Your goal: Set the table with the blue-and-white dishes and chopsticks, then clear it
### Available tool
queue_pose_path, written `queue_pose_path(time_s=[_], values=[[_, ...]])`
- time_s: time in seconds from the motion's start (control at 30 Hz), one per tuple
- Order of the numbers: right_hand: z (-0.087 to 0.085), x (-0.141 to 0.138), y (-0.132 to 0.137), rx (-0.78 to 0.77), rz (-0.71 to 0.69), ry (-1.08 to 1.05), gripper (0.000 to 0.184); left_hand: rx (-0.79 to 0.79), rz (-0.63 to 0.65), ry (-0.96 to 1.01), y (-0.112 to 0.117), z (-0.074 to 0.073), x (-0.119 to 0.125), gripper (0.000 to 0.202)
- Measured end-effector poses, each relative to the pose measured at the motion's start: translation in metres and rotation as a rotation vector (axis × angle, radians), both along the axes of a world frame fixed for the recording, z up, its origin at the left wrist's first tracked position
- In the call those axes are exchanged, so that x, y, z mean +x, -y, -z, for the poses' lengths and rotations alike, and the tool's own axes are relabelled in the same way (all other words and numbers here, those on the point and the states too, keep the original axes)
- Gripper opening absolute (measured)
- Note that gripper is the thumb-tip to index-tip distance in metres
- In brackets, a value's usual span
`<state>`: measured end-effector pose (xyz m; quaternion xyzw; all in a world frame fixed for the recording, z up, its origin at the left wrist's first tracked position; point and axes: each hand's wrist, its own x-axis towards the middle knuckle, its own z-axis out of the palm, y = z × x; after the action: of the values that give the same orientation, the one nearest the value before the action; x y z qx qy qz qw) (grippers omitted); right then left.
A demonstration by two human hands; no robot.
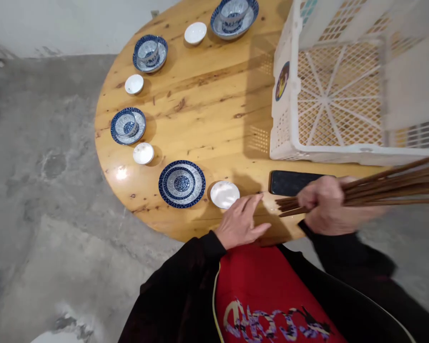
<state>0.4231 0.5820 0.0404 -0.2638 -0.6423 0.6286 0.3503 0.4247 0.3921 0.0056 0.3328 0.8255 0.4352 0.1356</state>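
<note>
My right hand (327,202) is closed around a bundle of brown chopsticks (389,186), their tips pointing left over the table's near edge. With fingers spread, my left hand (241,221) is held low beside a small white dish (225,194), holding nothing; whether its fingertips touch the dish or the wood I cannot tell. Left of that dish sits a blue-patterned bowl (182,183) on a matching plate (200,190). Partly behind my right hand, a black phone (293,183) lies on the table.
A large white plastic crate (286,128) stands on the round wooden table (207,105) at the right. Along the rim are more bowl-and-plate sets (127,126), each near a small white dish (143,154). Concrete floor (57,190) surrounds the table; a wall (64,24) rises behind.
</note>
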Motion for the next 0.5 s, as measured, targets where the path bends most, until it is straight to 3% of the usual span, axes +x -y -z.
queue_pose_path(time_s=[0.1, 0.17, 0.3, 0.5], values=[[0.013, 0.009, 0.053, 0.018, -0.057, -0.038, 0.049, 0.023, 0.097, 0.132, -0.027, 0.016, -0.006, 0.075], [0.022, 0.014, 0.067, 0.047, -0.062, 0.000, 0.045, 0.042, 0.152, 0.196, -0.037, 0.029, -0.007, 0.062], [0.036, 0.027, 0.067, 0.056, -0.097, 0.005, 0.038, -0.020, 0.197, 0.241, -0.042, 0.046, -0.006, 0.021], [0.046, 0.046, 0.072, 0.159, -0.137, 0.102, 0.038, -0.016, 0.231, 0.234, -0.040, 0.062, -0.009, 0.005]])
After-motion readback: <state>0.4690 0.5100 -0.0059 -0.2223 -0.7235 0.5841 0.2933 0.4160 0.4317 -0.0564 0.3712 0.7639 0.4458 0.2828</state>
